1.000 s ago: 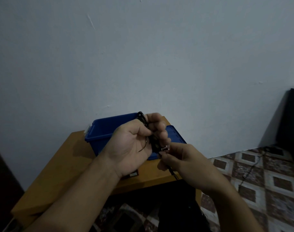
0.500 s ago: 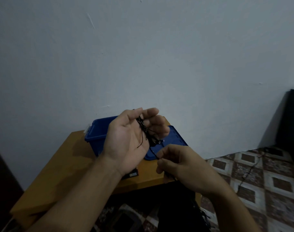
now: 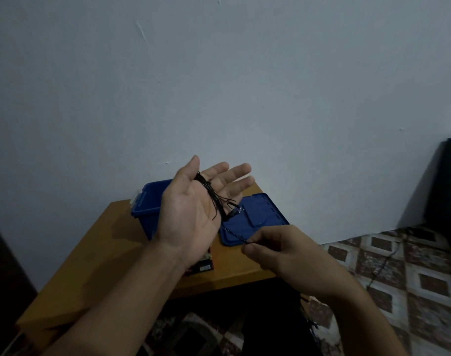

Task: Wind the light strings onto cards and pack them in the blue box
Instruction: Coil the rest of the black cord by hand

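Observation:
My left hand (image 3: 198, 211) is raised palm up with fingers straight, and a black light string (image 3: 211, 196) is looped around it between thumb and fingers. A strand runs down from the palm to my right hand (image 3: 275, 250), which pinches it between thumb and fingertips. Behind my left hand the blue box (image 3: 150, 209) stands open on the wooden table (image 3: 101, 253). Its blue lid (image 3: 257, 217) lies flat to the right of the box. No card is visible in my hands.
A small dark packet (image 3: 201, 265) lies on the table under my left wrist. A grey wall rises right behind the table. Patterned floor tiles (image 3: 399, 265) with a thin cable spread to the right, and a dark object (image 3: 447, 191) stands at the far right.
My left hand has opened from a curled grip to flat fingers with the string still looped on it. My right hand has moved down and right, drawing a strand out taut.

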Tool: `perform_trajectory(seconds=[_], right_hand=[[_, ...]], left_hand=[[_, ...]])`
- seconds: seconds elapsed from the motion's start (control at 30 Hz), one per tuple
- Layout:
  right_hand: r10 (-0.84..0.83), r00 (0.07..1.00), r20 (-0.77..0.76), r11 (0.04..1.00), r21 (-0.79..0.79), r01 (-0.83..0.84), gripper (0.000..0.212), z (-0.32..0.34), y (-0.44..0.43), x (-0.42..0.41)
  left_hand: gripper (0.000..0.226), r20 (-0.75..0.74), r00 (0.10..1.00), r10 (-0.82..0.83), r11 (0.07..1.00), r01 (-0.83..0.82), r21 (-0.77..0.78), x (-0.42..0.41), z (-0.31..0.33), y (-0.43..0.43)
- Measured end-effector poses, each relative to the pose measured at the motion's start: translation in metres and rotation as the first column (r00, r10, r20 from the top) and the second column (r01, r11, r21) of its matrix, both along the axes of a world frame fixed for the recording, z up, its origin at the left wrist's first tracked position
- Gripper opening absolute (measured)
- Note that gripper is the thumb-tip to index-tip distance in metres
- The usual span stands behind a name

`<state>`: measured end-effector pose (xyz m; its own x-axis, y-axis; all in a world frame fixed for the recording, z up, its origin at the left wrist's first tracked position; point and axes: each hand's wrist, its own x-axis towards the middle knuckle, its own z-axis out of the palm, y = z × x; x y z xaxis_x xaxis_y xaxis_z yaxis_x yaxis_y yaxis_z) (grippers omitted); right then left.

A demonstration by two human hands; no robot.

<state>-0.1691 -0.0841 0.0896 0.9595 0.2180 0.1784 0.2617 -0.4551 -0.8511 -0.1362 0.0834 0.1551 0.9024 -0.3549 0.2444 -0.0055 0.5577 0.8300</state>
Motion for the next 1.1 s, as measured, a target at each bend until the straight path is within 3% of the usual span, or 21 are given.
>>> perform_trajectory(seconds=[0.2, 0.37, 0.5, 0.7, 1.0, 1.1], right_hand=[[-0.013, 0.998, 0.065, 0.996, 0.092, 0.007, 0.043, 0.007, -0.004, -0.007], [-0.032, 0.992, 0.124, 0.966, 0.259, -0.001, 0.041, 0.013, -0.004, -0.012], [-0.015, 0.989, 0.145, 0.939, 0.343, -0.037, 0.041, 0.012, -0.003, -0.012], [0.016, 0.975, 0.222, 0.864, 0.487, -0.125, 0.031, 0.015, -0.004, -0.015], [0.007, 0.934, 0.357, 0.870, 0.459, -0.181, 0.017, 0.021, -0.006, -0.021], [-0.078, 0.927, 0.367, 0.896, 0.434, -0.096, 0.014, 0.019, -0.006, -0.018]], left_hand=[[0.059, 0.018, 0.999, 0.027, 0.998, -0.028, 0.059, 0.005, -0.005, 0.000], [0.061, 0.043, 0.999, 0.024, 0.995, -0.028, 0.092, 0.006, -0.007, -0.001], [0.067, 0.079, 0.996, 0.048, 0.968, -0.066, 0.243, 0.009, -0.011, -0.002], [0.072, 0.178, 0.982, 0.061, 0.840, -0.147, 0.522, 0.009, -0.019, -0.004], [0.095, 0.067, 0.986, -0.155, 0.656, 0.052, 0.753, 0.006, -0.017, -0.006], [0.099, 0.014, 0.968, -0.251, 0.595, 0.143, 0.791, 0.002, -0.016, -0.003]])
